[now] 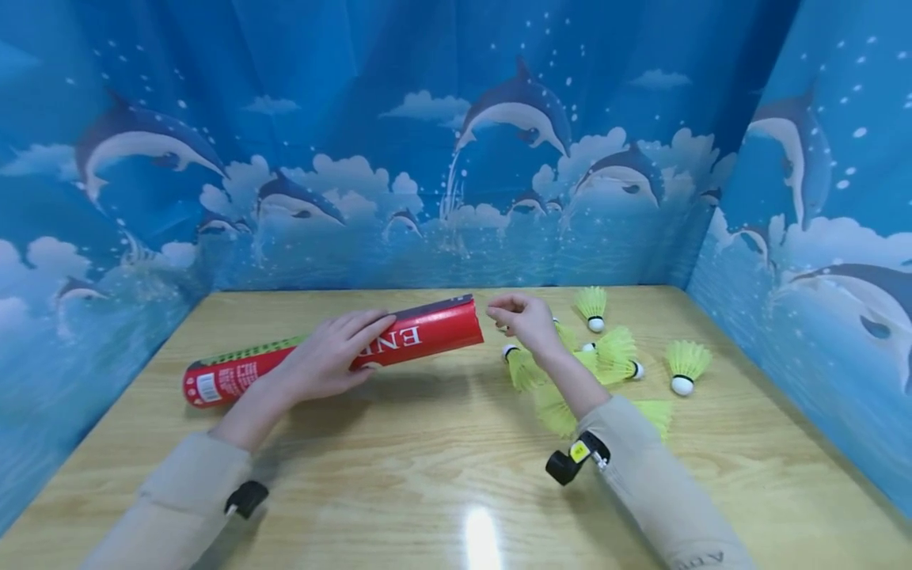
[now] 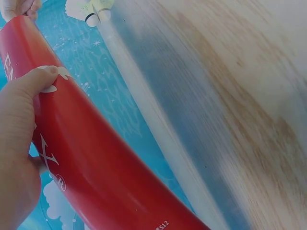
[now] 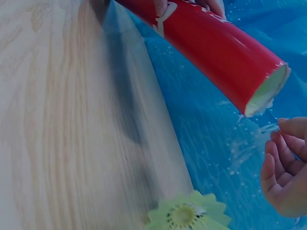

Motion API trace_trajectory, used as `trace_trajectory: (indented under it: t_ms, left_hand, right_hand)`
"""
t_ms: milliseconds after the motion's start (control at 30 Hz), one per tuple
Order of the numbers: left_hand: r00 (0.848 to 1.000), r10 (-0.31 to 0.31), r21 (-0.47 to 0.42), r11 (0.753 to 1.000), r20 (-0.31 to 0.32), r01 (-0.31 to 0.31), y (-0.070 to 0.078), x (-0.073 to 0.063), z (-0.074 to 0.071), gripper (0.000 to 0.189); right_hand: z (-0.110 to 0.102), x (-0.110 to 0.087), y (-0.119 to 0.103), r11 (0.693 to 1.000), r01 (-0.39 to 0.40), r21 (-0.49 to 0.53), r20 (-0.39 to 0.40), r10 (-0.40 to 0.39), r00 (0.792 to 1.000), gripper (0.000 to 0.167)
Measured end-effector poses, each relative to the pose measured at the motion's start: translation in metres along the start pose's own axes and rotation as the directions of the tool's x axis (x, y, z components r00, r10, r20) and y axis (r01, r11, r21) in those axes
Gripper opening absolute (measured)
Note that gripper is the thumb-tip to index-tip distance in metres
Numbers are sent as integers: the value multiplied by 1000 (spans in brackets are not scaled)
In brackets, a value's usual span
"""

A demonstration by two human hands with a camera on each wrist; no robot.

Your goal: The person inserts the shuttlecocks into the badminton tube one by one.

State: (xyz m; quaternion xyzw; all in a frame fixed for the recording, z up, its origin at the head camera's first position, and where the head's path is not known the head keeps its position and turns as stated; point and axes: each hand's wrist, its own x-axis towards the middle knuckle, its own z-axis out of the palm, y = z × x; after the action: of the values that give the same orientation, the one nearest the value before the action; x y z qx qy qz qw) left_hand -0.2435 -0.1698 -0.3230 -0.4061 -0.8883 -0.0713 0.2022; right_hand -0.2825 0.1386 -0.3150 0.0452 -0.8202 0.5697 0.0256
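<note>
A red shuttlecock tube point(image 1: 442, 326) lies slanted across the middle of the head view, its right end raised off the table. My left hand point(image 1: 331, 356) grips it around its middle, with the thumb point(image 2: 41, 79) along the red side in the left wrist view. The right wrist view shows the tube's open end point(image 3: 268, 91) with something pale inside. Just beyond that end is my right hand point(image 1: 523, 321), fingers loosely curled and nothing between them. Beneath the right hand and forearm sit several yellow shuttlecocks point(image 1: 616, 344), some partly hidden by the arm.
One yellow shuttlecock point(image 1: 591, 305) stands apart near the table's back edge, another point(image 1: 687, 364) farther right. The wooden table point(image 1: 399, 491) meets a blue dolphin-print curtain point(image 1: 399, 142) at the back and sides.
</note>
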Motion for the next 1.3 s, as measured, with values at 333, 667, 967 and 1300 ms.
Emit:
trace_trajectory:
  t_ms: [333, 667, 967, 1300]
  left_hand:
    - [1000, 23, -17, 1000, -11, -23, -2, 1, -1, 89]
    - [1000, 6, -24, 1000, 10, -6, 1, 1, -1, 90]
    - [1000, 9, -15, 1000, 8, -9, 1, 0, -2, 90]
    - [1000, 16, -14, 1000, -2, -16, -1, -2, -1, 90]
  right_hand:
    - [-54, -13, -3, 996, -30, -84, 81, 37, 996, 37]
    - [-108, -39, 11, 973, 5, -230, 148, 29, 989, 41]
    - [-155, -67, 34, 951, -3, -309, 156, 53, 986, 43]
    - [-191, -94, 56, 904, -29, -426, 197, 123, 973, 41]
